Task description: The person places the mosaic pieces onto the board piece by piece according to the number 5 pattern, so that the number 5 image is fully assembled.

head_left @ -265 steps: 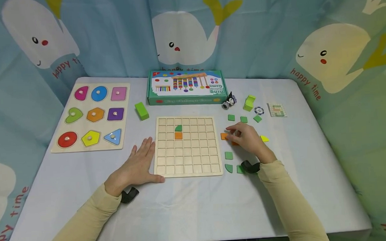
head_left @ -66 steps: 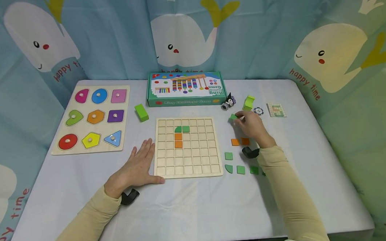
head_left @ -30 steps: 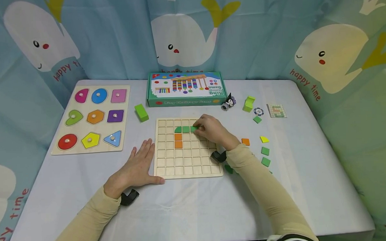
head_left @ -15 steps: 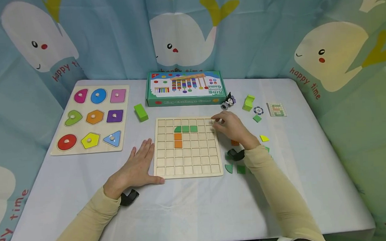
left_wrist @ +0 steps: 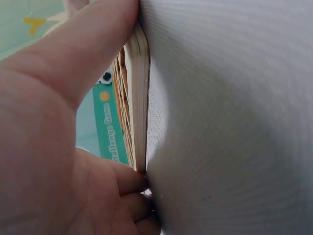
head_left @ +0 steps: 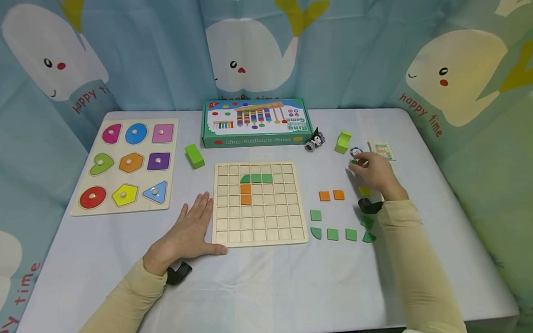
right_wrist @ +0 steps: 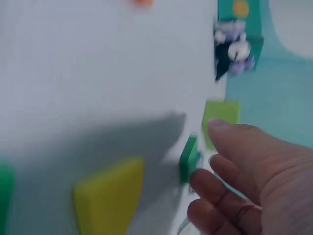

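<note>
My left hand (head_left: 186, 231) rests flat on the table, fingers straight, thumb and fingertips along the left edge of the wooden grid board (head_left: 260, 222). On the board lie a rounded green tile (head_left: 246, 178), two green square tiles (head_left: 261, 178) and two orange square tiles (head_left: 246, 194). My right hand (head_left: 377, 173) hovers at the right over a green tile (right_wrist: 189, 159). In the right wrist view its thumb and fingers are spread around that tile, without a visible pinch. A yellow tile (right_wrist: 110, 196) lies nearby.
Right of the board lie orange tiles (head_left: 331, 196) and several green tiles (head_left: 332, 234). Behind stand a game box (head_left: 257, 121), a small figure (head_left: 316, 140), green blocks (head_left: 195, 156), a round chip (head_left: 355, 151) and a pattern card (head_left: 383, 151). A shape puzzle (head_left: 141, 200) lies left.
Since the oldest frame, one orange and two green squares have come onto the board. My right hand has moved from the board rightward to the remaining back green tile. The left hand stays put.
</note>
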{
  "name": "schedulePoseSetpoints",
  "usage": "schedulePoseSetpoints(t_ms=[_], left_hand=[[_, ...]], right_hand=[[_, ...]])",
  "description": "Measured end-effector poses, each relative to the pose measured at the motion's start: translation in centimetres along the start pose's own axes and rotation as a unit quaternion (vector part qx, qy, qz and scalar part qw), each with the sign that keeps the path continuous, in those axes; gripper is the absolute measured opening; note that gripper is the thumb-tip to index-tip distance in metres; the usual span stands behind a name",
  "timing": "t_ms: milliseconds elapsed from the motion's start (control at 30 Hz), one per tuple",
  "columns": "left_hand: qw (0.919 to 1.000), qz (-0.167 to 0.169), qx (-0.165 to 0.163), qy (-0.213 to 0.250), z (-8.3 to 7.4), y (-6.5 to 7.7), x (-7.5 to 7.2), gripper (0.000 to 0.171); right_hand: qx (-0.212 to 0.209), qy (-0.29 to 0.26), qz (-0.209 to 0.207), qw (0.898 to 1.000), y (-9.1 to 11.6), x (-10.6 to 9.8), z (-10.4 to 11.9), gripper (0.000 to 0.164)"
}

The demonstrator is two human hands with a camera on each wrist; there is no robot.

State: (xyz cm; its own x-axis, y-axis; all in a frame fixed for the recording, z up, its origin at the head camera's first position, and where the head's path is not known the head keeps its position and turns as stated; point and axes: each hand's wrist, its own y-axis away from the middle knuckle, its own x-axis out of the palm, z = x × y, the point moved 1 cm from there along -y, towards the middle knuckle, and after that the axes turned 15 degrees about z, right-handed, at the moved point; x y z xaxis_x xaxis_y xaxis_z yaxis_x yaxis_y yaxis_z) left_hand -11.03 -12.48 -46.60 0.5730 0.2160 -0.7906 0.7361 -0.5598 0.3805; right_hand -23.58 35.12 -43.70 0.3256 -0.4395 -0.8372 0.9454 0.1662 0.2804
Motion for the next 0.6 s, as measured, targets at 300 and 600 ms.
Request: schedulePoseSetpoints(t_ms=[300, 600], left_hand=[[1.0, 0.0, 0.001, 0.0, 0.0, 0.1, 0.0, 0.126], [1.0, -0.001, 0.0, 0.0, 0.0, 0.0, 0.0, 0.126]], right_hand=[[0.06, 0.0, 0.004, 0.998, -0.4, 0.2, -1.2, 0.038], [0.001, -0.008, -0.016, 1.0, -0.4, 0.6, 1.8, 0.03]])
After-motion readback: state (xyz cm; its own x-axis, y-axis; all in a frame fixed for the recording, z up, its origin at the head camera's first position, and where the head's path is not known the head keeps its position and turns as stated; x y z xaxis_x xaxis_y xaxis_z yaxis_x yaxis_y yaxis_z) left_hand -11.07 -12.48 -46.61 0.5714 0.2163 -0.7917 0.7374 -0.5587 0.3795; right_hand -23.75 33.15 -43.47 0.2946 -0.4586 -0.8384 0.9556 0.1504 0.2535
